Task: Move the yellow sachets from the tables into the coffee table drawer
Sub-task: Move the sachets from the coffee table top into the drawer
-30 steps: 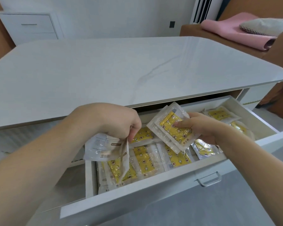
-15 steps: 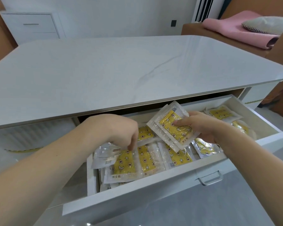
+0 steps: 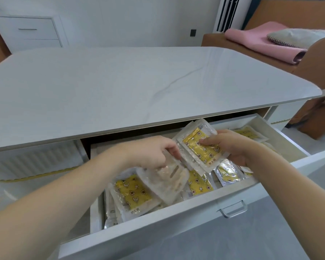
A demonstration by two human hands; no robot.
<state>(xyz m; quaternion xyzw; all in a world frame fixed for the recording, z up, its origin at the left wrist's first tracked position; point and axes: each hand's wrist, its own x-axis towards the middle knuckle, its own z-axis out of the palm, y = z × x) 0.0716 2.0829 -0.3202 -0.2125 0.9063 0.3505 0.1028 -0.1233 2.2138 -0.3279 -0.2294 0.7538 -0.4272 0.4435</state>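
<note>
The drawer point(image 3: 176, 218) of the bench point(image 3: 139, 87) is pulled out, and lots of yellow sachets point(image 3: 131, 194) lie flat inside it, some on top of others. The right hand point(image 3: 231, 145) holds a small stack point(image 3: 197, 147) of sachets above the drawer, at about 1 o'clock from the middle of it. Its thumb lies on top of the stack and its fingers curl under, so its grip is closed on the stack. The left hand point(image 3: 154, 152) is just beside it, at about 9 o'clock from the stack. Its fingers pinch the top edge of one sachet point(image 3: 167, 179) that shows its pale back and hangs down over the ones in the drawer. This sachet looks blurry. I think the sachets are very light and thin. They look soft and bendy, and the clear wrap looks shiny, so they may slip. The best place to take hold is the flat sealed edge, with thumb on one side and fingers on the other. A stack may fan out and slide apart, so it needs a snug pinch near the middle. They do not look easy to break. A dropped one should just land flat in the drawer.
</note>
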